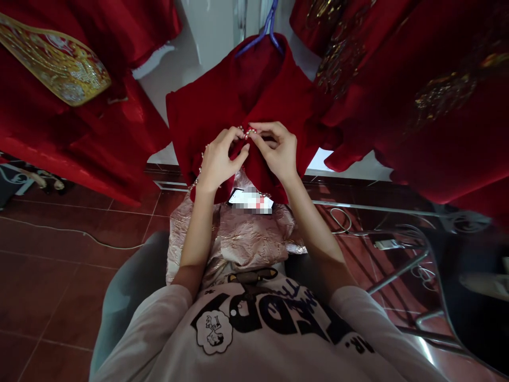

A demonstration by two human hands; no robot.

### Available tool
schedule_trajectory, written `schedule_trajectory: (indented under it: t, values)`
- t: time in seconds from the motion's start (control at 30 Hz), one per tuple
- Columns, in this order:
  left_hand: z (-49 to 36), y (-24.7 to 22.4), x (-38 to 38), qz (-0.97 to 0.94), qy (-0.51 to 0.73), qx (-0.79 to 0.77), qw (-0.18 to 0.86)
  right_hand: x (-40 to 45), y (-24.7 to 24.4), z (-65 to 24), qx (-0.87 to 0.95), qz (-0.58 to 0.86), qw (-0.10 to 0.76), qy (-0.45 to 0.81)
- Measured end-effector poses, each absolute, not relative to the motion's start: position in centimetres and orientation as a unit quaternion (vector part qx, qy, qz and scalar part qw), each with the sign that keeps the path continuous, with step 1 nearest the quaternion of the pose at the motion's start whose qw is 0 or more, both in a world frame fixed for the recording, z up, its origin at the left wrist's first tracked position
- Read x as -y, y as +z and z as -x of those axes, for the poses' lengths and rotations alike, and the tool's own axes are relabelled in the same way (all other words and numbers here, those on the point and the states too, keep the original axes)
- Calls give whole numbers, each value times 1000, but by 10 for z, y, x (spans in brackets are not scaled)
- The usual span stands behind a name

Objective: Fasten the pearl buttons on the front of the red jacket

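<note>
A red garment with a V-shaped neckline hangs in front of me on a blue hanger. At the lower tip of its neckline lies a small beaded trim. My left hand is curled at the trim's left side, its fingertips on the beads and its thumb just below. From the right, my right hand pinches the trim between thumb and index finger. More of the beading runs behind my left hand and wrist. Fingertips partly hide the beads.
A lit phone lies on shiny pink fabric across my lap. Red garments with gold decoration hang on both sides. At right stand a dark chair and loose cables. A thin cable crosses the tiled floor at left.
</note>
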State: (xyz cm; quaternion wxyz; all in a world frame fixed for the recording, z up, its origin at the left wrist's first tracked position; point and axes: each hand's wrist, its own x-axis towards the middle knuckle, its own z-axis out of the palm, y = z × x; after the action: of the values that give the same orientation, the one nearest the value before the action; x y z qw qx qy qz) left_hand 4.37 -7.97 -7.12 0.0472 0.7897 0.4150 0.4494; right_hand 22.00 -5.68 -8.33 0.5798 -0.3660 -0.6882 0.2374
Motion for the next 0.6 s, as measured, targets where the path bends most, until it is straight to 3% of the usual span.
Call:
schedule_trajectory:
  t: [0.6]
  values:
    - [-52, -74, 79, -780, 445, -438, -31, 55, -81, -224, 696, 366, 563, 253]
